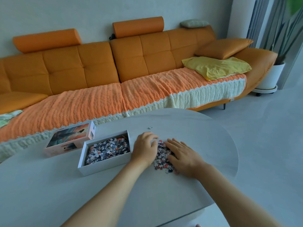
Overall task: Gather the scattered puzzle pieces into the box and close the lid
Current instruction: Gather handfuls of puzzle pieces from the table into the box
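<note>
Two hands, the left hand (145, 148) and the right hand (182, 157); one box (105, 167); one lid (68, 138); one heap of puzzle pieces (161, 154), too many to count; one stray piece (150, 127); one table (188, 128); one sofa (98, 63); two headrests, the left headrest (46, 40) and the middle headrest (138, 27); one orange cushion (223, 47); one yellow pillow (216, 67); one plant pot (272, 76).

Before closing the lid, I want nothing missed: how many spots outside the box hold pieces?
2: the pile between the left hand and right hand, and a stray piece farther back. Hands may hide more.
</note>
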Tool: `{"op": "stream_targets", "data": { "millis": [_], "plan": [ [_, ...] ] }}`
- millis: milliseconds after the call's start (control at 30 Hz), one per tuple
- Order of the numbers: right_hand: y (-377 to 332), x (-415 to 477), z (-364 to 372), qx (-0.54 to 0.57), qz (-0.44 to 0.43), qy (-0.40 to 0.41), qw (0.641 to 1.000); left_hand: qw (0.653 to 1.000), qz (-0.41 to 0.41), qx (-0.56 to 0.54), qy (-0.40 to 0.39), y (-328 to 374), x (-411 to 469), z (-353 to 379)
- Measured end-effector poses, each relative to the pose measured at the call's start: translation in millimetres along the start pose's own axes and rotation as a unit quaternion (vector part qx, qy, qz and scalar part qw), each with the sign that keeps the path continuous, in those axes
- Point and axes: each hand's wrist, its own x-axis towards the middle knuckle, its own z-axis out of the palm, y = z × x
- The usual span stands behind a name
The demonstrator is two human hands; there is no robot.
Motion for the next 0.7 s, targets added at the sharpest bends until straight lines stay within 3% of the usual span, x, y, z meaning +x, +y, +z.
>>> {"op": "stream_targets", "data": {
  "millis": [167, 433, 700],
  "plan": [
    [1.2, 1.0, -1.0, 0.005, 0.012, -0.001, 1.000, 0.979, -0.170, 0.086, -0.076, 0.7, 19.5, 14.7],
    [18.6, 17.9, -5.1, -0.018, 0.032, -0.016, 0.999, 0.983, -0.065, 0.083, -0.151, -4.8, 66.4, 19.1],
    [13.7, 13.3, -12.0, -0.005, 0.017, -0.052, 0.999, 0.985, 0.046, 0.061, -0.152, 3.2, -5.0, 15.2]
  ]
}}
